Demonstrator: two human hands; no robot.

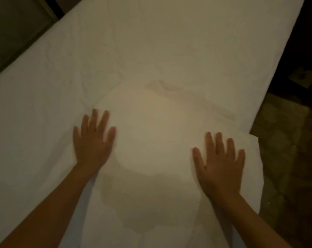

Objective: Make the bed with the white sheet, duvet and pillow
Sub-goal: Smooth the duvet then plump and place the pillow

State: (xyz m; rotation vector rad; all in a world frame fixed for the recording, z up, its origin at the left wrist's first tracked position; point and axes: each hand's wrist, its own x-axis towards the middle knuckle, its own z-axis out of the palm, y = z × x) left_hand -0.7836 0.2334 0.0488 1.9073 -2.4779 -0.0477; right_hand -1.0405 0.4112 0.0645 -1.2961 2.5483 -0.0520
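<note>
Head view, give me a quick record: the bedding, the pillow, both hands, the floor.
bedding: white, wrinkled in the middle; sheet or duvet unclear
pillow: white, lying on the bedding
left hand: flat, fingers spread, on pillow's left edge
right hand: flat, fingers spread, on pillow near its right edge
floor: dark, patterned, right of bedding

Both palms flat, my left hand and right hand leave a broad bare stretch of pillow between them. Ahead, the wrinkled white bedding lies low and open across the bed. Just beside my right hand, the pillow's edge overhangs patterned floor.
</note>
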